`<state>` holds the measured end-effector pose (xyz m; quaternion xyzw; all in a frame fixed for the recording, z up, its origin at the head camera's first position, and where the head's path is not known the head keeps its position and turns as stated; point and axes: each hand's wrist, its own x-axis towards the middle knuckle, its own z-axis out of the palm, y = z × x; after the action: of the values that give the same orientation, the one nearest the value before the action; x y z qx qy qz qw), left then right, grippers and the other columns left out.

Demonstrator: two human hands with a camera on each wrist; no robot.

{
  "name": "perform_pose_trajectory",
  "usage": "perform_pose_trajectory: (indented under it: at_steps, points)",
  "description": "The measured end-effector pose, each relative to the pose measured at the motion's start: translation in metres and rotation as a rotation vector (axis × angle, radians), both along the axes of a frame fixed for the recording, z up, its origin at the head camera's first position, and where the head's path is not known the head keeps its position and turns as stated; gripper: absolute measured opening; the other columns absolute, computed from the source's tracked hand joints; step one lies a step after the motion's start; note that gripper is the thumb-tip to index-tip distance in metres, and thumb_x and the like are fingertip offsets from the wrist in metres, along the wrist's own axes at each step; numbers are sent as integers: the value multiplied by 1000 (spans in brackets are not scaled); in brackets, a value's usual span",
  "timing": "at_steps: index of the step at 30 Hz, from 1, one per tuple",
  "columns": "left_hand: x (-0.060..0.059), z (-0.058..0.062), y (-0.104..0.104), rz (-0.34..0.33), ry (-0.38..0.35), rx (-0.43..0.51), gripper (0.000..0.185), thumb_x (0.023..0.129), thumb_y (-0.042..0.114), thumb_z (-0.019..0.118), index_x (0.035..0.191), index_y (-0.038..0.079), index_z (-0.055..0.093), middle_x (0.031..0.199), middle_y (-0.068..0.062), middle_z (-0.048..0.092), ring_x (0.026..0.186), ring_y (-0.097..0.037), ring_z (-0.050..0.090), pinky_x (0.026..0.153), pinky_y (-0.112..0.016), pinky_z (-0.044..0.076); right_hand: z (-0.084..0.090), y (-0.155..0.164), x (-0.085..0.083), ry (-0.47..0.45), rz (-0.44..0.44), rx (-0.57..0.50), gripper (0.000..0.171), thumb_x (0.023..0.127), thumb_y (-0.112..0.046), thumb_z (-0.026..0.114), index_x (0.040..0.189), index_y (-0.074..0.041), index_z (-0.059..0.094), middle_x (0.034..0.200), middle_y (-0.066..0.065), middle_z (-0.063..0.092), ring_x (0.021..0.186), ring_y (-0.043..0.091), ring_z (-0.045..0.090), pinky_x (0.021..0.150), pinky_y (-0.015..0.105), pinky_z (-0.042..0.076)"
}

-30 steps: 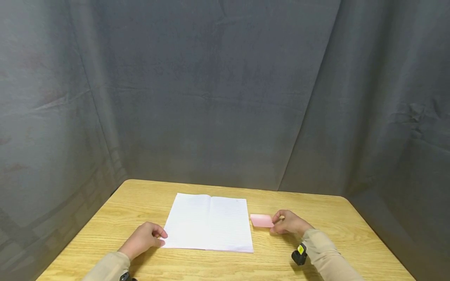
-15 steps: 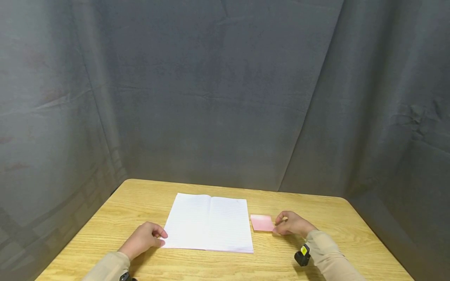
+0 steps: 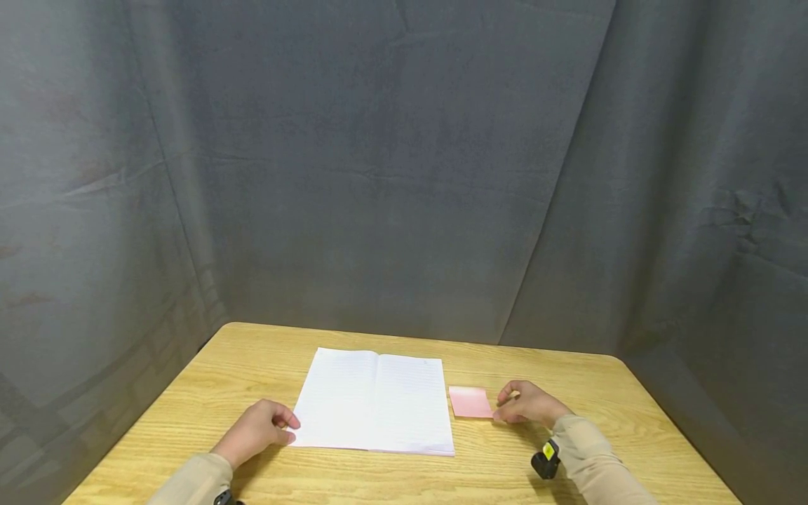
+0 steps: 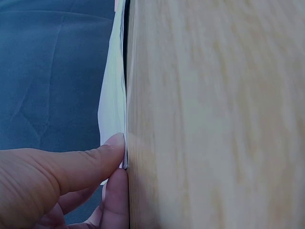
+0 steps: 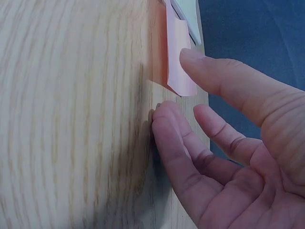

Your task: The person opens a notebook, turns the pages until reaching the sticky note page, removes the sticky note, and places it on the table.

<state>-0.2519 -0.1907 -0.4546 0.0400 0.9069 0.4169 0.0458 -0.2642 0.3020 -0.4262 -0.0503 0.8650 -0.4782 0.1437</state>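
Observation:
An open lined notebook (image 3: 372,400) lies on the wooden table. At its lower left corner my left hand (image 3: 255,431) rests thumb and fingertips; the left wrist view shows the thumb (image 4: 102,155) against the edge of the pages (image 4: 113,90). To the right of the notebook lies a pink sticky note (image 3: 470,402), its far edge curled up slightly. Beside it is my right hand (image 3: 529,405), thumb at the note's near right corner. In the right wrist view the thumb (image 5: 214,71) touches the curved pink sticky note (image 5: 180,52), while the other fingers (image 5: 174,143) stay apart from it.
The table (image 3: 372,484) has rounded far corners. Grey curtains (image 3: 379,175) hang behind it and on both sides. A black wrist camera (image 3: 546,463) with a yellow patch is strapped to my right wrist.
The sticky note has been lowered from a raised tilt to lie nearly flat. My right hand has shifted slightly right and nearer, its fingers off the note. My left hand keeps its place.

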Motion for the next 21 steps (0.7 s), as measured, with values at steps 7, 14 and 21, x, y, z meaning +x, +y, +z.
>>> perform_pose_trajectory:
  at_steps: [7,14,21]
  points:
    - [-1,1,0,-3,-2,-6,16,70,-2,79,80,6,70,79,-3,56,77,-18,46,71,-31,40,-1,1,-2,-12,3,-13,35,79,-4,74,102,7,51,80,4,60,67,12,52,65,28,47]
    - [-2,0,0,-7,-4,-6,15,70,-2,79,80,6,70,79,-2,57,77,-18,46,71,-31,40,-1,2,-4,-8,20,-28,35,79,-4,74,102,8,50,74,2,57,65,12,50,63,26,45]
    - [-2,1,-1,-10,-7,0,15,71,-2,78,80,6,70,79,-3,56,77,-18,46,70,-31,40,-2,2,-5,-2,18,-15,35,78,-4,74,101,7,51,74,2,58,66,13,52,63,28,45]
